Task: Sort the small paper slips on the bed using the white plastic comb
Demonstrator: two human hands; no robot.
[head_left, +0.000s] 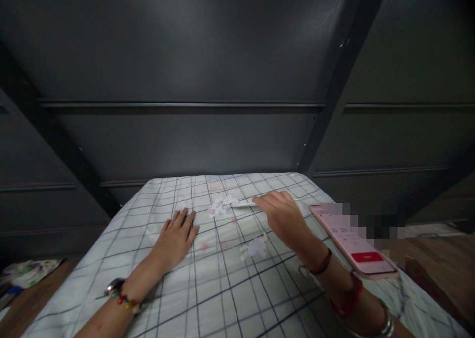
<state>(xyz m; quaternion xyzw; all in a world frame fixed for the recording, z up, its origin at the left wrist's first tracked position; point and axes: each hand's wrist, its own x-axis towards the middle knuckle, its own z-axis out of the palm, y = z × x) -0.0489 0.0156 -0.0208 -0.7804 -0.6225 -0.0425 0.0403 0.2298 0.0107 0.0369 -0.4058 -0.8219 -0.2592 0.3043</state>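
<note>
My left hand (176, 239) lies flat on the checked tablecloth (208, 298), palm down with the fingers spread, holding nothing. My right hand (280, 214) is closed, its fingers pinched on one end of a thin white strip (243, 205), which looks like paper. The strip's other end points left toward a small heap of white paper scraps (222, 206) with pinkish marks, and seems to reach its edge. A second heap of white scraps (254, 248) lies closer to me, below my right hand. Faint pink stains show on the cloth between the heaps.
A phone (352, 244) in a pink case lies at the table's right edge, its screen lit. Behind the table stands a dark panelled wall (193, 145). Some crumpled items (29, 273) are on the floor at left.
</note>
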